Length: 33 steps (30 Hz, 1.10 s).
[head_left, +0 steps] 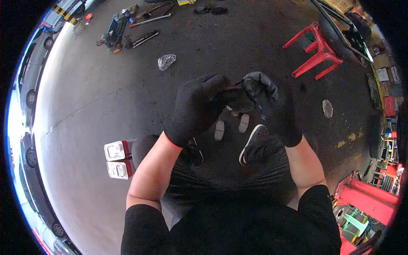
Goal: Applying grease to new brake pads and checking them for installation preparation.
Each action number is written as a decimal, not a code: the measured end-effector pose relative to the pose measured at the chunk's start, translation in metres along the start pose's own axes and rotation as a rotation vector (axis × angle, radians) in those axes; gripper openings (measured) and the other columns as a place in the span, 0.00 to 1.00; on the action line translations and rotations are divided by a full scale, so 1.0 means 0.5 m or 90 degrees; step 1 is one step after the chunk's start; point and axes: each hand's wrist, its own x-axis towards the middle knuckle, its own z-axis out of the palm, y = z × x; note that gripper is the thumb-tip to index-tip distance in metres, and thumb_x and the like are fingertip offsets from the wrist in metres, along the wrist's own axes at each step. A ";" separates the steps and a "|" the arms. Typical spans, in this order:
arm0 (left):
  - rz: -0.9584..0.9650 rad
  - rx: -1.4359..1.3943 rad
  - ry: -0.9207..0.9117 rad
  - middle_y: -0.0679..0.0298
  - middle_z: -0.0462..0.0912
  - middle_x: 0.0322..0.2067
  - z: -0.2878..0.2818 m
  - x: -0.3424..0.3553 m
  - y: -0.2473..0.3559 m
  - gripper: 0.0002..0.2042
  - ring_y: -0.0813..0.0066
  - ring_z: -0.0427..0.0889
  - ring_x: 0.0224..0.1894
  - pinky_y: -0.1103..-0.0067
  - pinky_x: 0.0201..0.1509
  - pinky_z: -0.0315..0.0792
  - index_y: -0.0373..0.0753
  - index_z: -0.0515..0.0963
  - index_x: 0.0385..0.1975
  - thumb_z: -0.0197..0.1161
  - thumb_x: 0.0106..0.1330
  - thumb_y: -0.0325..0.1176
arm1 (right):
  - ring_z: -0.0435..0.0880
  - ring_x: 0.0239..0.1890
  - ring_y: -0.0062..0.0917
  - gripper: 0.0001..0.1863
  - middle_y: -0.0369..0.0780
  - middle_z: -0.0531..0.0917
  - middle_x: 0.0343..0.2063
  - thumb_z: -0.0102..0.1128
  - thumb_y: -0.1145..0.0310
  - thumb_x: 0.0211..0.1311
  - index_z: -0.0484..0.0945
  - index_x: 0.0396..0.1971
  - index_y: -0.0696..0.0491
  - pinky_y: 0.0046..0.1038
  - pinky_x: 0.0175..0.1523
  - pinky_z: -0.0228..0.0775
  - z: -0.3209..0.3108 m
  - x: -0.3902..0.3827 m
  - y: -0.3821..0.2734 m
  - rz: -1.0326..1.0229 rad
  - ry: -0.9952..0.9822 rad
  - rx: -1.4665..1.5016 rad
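Both hands wear black gloves and are raised in front of me, close together. My left hand [199, 104] is closed on the left end of a dark brake pad [238, 102]. From the other side my right hand [270, 97] pinches the same pad, its grey-palmed fingers curled at the upper edge. The gloves cover parts of the pad, and its details are too dark to make out. Below it on the floor, between my shoes, lie two light grey brake pads, a left one [219, 130] and a right one [243, 123], apart from each other.
Two red-and-white boxes [118, 150] sit left of my leg. Ahead lie a crumpled plastic bag [166, 62], a blue jack [115, 32] and long-handled tools [151, 20]. A red stool [316, 51] is at the far right, a red cabinet [367, 199] at the near right.
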 end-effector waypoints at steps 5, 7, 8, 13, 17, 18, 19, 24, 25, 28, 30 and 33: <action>0.035 0.103 0.014 0.51 0.86 0.38 -0.006 -0.004 0.003 0.09 0.51 0.88 0.39 0.68 0.39 0.79 0.40 0.82 0.41 0.69 0.62 0.25 | 0.81 0.38 0.14 0.08 0.35 0.86 0.33 0.61 0.70 0.74 0.83 0.41 0.59 0.22 0.47 0.75 0.002 0.006 0.008 0.132 -0.046 0.076; -0.020 0.054 0.019 0.54 0.87 0.36 0.003 -0.012 0.003 0.06 0.56 0.89 0.37 0.68 0.38 0.79 0.38 0.82 0.41 0.68 0.67 0.29 | 0.81 0.40 0.14 0.09 0.35 0.86 0.36 0.61 0.68 0.74 0.83 0.42 0.59 0.23 0.49 0.75 0.000 0.012 0.012 0.095 -0.062 0.074; -0.039 0.024 0.031 0.55 0.87 0.35 0.007 -0.016 0.002 0.06 0.59 0.89 0.35 0.68 0.37 0.79 0.38 0.82 0.41 0.67 0.69 0.31 | 0.81 0.41 0.14 0.09 0.36 0.86 0.37 0.61 0.68 0.74 0.83 0.43 0.58 0.24 0.50 0.75 -0.002 0.015 0.015 0.068 -0.067 0.069; -0.226 -0.399 0.145 0.60 0.87 0.42 0.004 -0.002 -0.037 0.08 0.67 0.88 0.41 0.71 0.42 0.82 0.37 0.80 0.47 0.62 0.75 0.32 | 0.81 0.43 0.16 0.13 0.35 0.85 0.40 0.61 0.67 0.73 0.80 0.50 0.58 0.25 0.51 0.75 -0.023 0.050 0.028 0.050 -0.055 0.084; -0.188 -0.595 0.182 0.60 0.85 0.49 0.002 0.002 -0.059 0.11 0.66 0.86 0.50 0.68 0.50 0.83 0.38 0.78 0.52 0.59 0.76 0.34 | 0.82 0.44 0.16 0.15 0.34 0.84 0.43 0.62 0.67 0.73 0.78 0.54 0.57 0.24 0.51 0.76 -0.042 0.056 0.027 0.259 -0.076 0.231; -0.209 -0.590 0.161 0.60 0.85 0.49 0.004 0.001 -0.062 0.12 0.65 0.86 0.51 0.67 0.51 0.82 0.38 0.78 0.54 0.59 0.77 0.36 | 0.82 0.44 0.15 0.16 0.34 0.85 0.43 0.62 0.68 0.72 0.78 0.55 0.57 0.24 0.51 0.76 -0.048 0.056 0.027 0.230 -0.066 0.231; -0.230 -0.592 0.137 0.60 0.84 0.50 0.008 -0.004 -0.063 0.14 0.65 0.85 0.52 0.66 0.52 0.82 0.38 0.77 0.55 0.58 0.78 0.38 | 0.81 0.44 0.15 0.16 0.34 0.85 0.44 0.62 0.69 0.72 0.78 0.56 0.57 0.24 0.51 0.76 -0.052 0.056 0.028 0.212 -0.051 0.219; -0.365 -0.468 -0.004 0.60 0.82 0.56 0.001 -0.012 -0.069 0.26 0.70 0.82 0.55 0.72 0.54 0.78 0.38 0.71 0.67 0.55 0.78 0.50 | 0.83 0.50 0.18 0.23 0.36 0.84 0.51 0.64 0.72 0.70 0.76 0.63 0.54 0.25 0.54 0.78 -0.085 0.042 0.036 0.127 -0.099 0.183; -0.302 -0.468 -0.042 0.61 0.82 0.55 0.002 -0.014 -0.066 0.25 0.71 0.82 0.53 0.73 0.52 0.78 0.38 0.71 0.66 0.54 0.79 0.49 | 0.83 0.51 0.18 0.23 0.36 0.84 0.52 0.64 0.72 0.70 0.76 0.64 0.54 0.25 0.55 0.77 -0.078 0.044 0.041 0.103 -0.125 0.186; -0.298 -0.407 -0.085 0.62 0.82 0.54 0.011 -0.026 -0.049 0.23 0.74 0.81 0.51 0.76 0.52 0.75 0.36 0.73 0.65 0.53 0.81 0.46 | 0.82 0.48 0.16 0.19 0.35 0.86 0.48 0.61 0.76 0.69 0.78 0.60 0.56 0.23 0.55 0.76 -0.053 0.047 0.048 0.014 -0.112 0.157; -0.348 -0.436 -0.033 0.60 0.82 0.53 0.028 -0.041 -0.032 0.21 0.75 0.80 0.53 0.78 0.57 0.73 0.33 0.75 0.63 0.52 0.81 0.44 | 0.82 0.47 0.15 0.17 0.34 0.86 0.45 0.60 0.77 0.69 0.80 0.56 0.57 0.23 0.55 0.75 -0.043 0.047 0.043 0.006 -0.074 0.141; -0.374 -0.512 -0.012 0.61 0.84 0.48 0.033 -0.029 -0.035 0.20 0.79 0.80 0.49 0.79 0.53 0.75 0.32 0.77 0.59 0.53 0.81 0.42 | 0.81 0.47 0.15 0.14 0.33 0.87 0.44 0.60 0.76 0.70 0.81 0.54 0.56 0.24 0.56 0.75 -0.052 0.037 0.025 0.072 -0.028 0.143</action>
